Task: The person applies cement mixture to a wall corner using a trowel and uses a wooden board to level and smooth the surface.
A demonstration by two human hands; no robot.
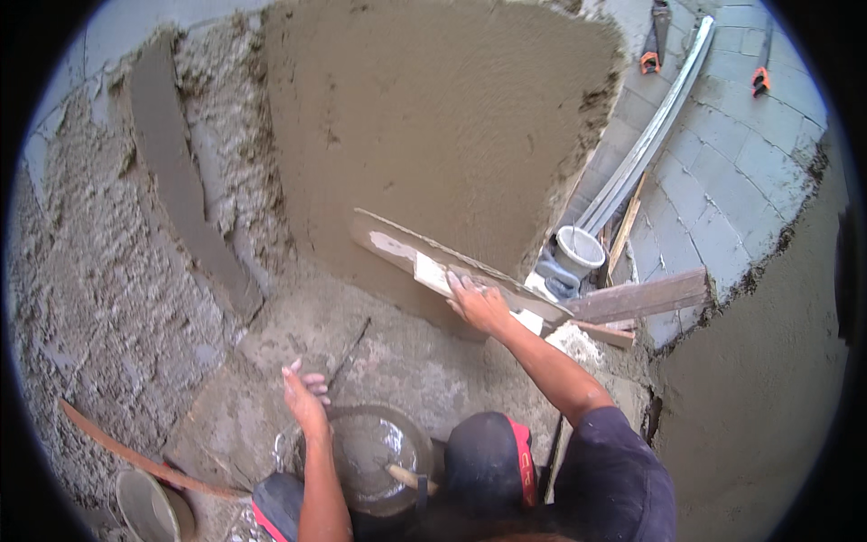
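My right hand (479, 303) grips the pale handle (433, 275) of a long float (379, 239), which lies against the grey-brown plastered surface (433, 126) in the upper middle. My left hand (305, 397) is open and holds nothing, its fingers apart and loosely bent, just above and left of a round bucket (357, 452) of wet grey mix between my knees. A wooden handle (406, 477) sticks out of that bucket.
A second bucket (149, 506) and a long reddish strip (108, 438) are at lower left. Rough render (81, 271) covers the left wall. At right are blockwork (741, 181), two saws (760, 81) (650, 59), metal profiles (650, 126), a white pail (580, 248) and boards (650, 294).
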